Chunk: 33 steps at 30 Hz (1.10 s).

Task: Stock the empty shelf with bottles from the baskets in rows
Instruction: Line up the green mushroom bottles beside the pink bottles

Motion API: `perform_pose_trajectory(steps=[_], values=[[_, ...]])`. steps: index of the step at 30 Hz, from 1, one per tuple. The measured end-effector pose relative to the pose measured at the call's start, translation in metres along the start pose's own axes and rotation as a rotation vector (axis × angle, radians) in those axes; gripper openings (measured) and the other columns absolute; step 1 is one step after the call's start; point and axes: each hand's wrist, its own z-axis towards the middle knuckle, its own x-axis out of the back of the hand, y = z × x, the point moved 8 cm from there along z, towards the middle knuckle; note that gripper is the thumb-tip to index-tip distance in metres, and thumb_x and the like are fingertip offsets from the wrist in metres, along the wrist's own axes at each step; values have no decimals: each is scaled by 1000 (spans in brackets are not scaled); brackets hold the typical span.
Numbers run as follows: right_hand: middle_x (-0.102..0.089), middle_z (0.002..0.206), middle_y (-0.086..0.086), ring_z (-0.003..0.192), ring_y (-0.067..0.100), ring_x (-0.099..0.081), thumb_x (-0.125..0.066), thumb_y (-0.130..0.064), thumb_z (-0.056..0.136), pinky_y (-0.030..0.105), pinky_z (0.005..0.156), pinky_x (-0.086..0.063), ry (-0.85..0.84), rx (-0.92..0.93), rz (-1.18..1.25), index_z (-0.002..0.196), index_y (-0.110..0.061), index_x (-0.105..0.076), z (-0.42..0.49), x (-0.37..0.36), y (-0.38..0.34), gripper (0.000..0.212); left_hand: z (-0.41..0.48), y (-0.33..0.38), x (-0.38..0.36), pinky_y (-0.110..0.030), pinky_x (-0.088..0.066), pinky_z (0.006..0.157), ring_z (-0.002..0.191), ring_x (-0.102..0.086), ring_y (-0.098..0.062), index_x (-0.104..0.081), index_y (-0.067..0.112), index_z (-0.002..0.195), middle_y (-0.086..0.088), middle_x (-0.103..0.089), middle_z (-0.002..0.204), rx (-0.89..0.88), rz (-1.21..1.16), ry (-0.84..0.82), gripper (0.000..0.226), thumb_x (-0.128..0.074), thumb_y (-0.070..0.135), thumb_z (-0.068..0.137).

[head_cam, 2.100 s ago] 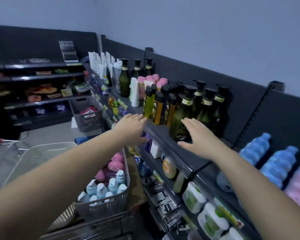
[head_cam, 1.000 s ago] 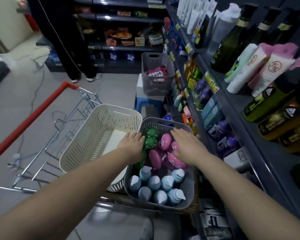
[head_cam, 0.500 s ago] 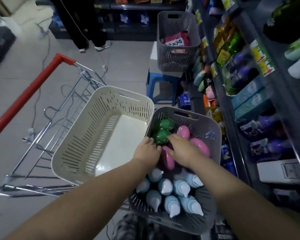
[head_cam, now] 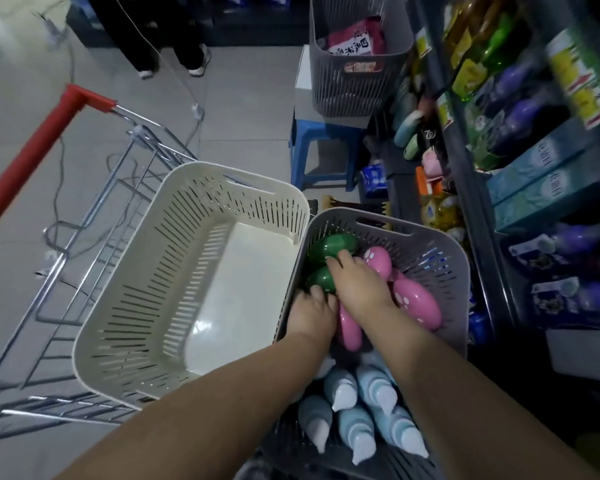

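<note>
Reaching into the grey slotted plastic basket (head_cam: 440,268), the left grip (head_cam: 312,313) and right grip (head_cam: 357,282) lie over the rounded green plastic bottles (head_cam: 333,244) beside the pink bottles (head_cam: 418,303), closure not discernible; wrap each body fully, then lift straight up, clear of neighbours.

The left hand (head_cam: 312,313) hides its fingertips beneath the right hand (head_cam: 357,282).

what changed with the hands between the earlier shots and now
Both hands left the shelf of dark bottles and dropped into the grey basket: the right hand now lies over the green bottles, the left hand beside it against a pink bottle. No firm grip shows yet. The white basket stays empty, the blue bottles unmoved.
</note>
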Motion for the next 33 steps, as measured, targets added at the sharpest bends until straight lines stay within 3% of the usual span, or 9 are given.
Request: perform_pose_trajectory(steps=[3,7,10,16,20,23,26,30,33], values=[[-41,133,11,125,29,-45,-50,-5,95,39,100,-41,1,13,14,145,-9,-34,0,-1,-3,53,-2,-1,-3,-37,-42,75,106,-58,-35,-27,6,144,-23,-38,136,25,-174,-61,51,-46,9,97],[-45,138,10,125,28,-47,-48,-3,94,38,93,-43,7,7,91,138,-10,-38,-9,13,7,46,-9,-15,24,-39,-45,83,115,-49,-38,-34,9,136,-20,-42,133,67,-335,-24,52,-60,12,91],[-43,142,6,123,30,-49,-56,-9,92,38,93,-44,92,-14,263,142,-13,-36,-23,30,24,55,-19,-25,46,-38,-44,89,109,-52,-36,-36,15,125,-15,-56,121,-38,-386,42,62,-73,21,76],[-52,130,2,115,19,-53,-71,-27,87,30,96,-42,312,-67,676,135,-17,-51,-68,75,46,53,-42,-71,102,-26,-47,78,97,-60,-24,-48,29,126,1,-64,109,-250,-611,89,75,-84,45,62],[-57,123,1,113,17,-54,-74,-27,85,26,94,-41,440,-93,777,132,-17,-57,-102,112,61,51,-56,-93,135,-22,-43,75,91,-56,-14,-54,26,122,6,-60,105,-299,-723,164,67,-84,36,63],[-62,115,-4,107,12,-60,-74,-20,86,21,92,-46,493,-140,942,129,-18,-60,-130,135,73,46,-64,-104,159,-25,-53,78,89,-63,-13,-57,30,114,6,-65,103,-345,-877,175,56,-86,29,66],[-68,115,0,104,13,-65,-73,-17,87,32,95,-52,579,-186,1110,128,-17,-60,-163,154,91,43,-71,-107,185,-29,-59,79,89,-68,-12,-60,29,106,5,-68,102,-385,-1050,192,49,-87,23,67],[-69,108,0,90,0,-66,-69,-10,88,18,82,-53,716,-225,1208,123,-14,-61,-213,171,102,36,-83,-97,211,-34,-60,81,89,-71,-15,-60,20,107,1,-70,99,-463,-1222,177,46,-87,19,70],[-68,101,-3,83,-1,-65,-66,-7,90,17,77,-53,806,-249,1254,114,-20,-62,-251,178,104,28,-92,-82,236,-34,-60,79,88,-72,-18,-59,15,104,-3,-72,97,-545,-1232,146,48,-86,24,65]])
